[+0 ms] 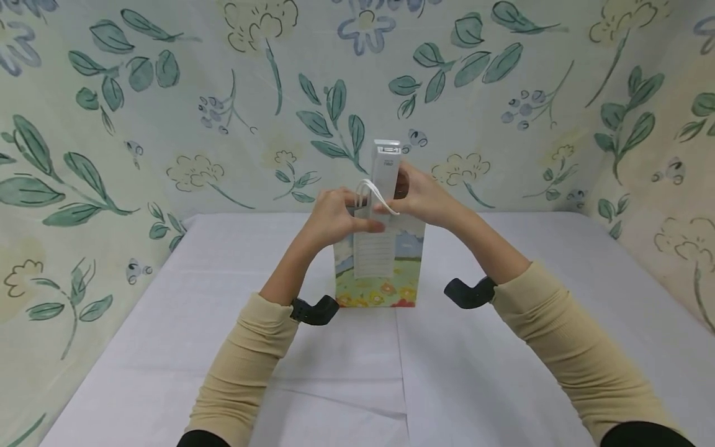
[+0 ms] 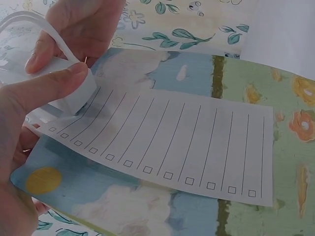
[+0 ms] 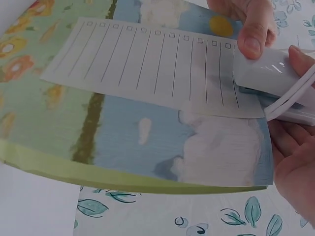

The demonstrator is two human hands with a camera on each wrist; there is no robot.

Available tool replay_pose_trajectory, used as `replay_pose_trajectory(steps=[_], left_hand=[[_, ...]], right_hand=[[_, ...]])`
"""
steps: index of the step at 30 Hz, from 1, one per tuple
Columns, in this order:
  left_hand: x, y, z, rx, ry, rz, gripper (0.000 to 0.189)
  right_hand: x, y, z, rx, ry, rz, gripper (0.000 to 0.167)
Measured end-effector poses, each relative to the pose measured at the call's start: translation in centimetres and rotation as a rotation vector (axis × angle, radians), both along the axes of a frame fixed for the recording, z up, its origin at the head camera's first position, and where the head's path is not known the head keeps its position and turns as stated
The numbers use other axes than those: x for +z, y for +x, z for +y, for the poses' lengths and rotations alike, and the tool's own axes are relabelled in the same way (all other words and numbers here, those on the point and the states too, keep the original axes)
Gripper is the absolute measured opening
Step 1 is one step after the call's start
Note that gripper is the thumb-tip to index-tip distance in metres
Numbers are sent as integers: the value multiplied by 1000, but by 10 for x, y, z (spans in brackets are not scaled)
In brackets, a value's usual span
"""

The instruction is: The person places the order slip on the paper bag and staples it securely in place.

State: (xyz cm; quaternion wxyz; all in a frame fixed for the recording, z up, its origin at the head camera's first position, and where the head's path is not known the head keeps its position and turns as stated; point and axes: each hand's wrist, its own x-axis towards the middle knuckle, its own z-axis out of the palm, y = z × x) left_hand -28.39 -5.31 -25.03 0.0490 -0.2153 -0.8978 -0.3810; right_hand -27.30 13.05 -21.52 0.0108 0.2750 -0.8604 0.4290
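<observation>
A paper gift bag with a painted sky and flower meadow stands on the table. Against its front lies a white checklist sheet with ruled lines and small boxes. A white stapler points nose down over the bag's top edge, its jaws on either side of the sheet's upper end. My right hand grips the stapler's body from the right. From the left, my left hand lays its thumb across the stapler's nose, with its fingers behind the bag's top. The bag's white cord handle loops over the stapler.
White cloth with fold creases covers the table. A flower-print curtain hangs behind it and along the sides. Black wrist mounts stick out from both sleeves.
</observation>
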Motion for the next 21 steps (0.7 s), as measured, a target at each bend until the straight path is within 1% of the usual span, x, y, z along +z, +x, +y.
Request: replay_pose_trajectory(steps=[4, 8, 12, 16, 21], left_hand=[[0, 0, 0, 11, -5, -3, 41], [0, 1, 0, 34, -17, -24, 43], [0, 1, 0, 42, -16, -25, 43], [-1, 0, 0, 41, -13, -16, 43], [1, 1, 1, 34, -34, 12, 41]], right_hand=[[0, -2, 3, -1, 45, 2, 70], [-5, -4, 7, 23, 82, -6, 70], [-9, -4, 9, 48, 105, -24, 71], [-9, -1, 6, 24, 121, -21, 67], [-11, 4, 1, -51, 141, -11, 63]])
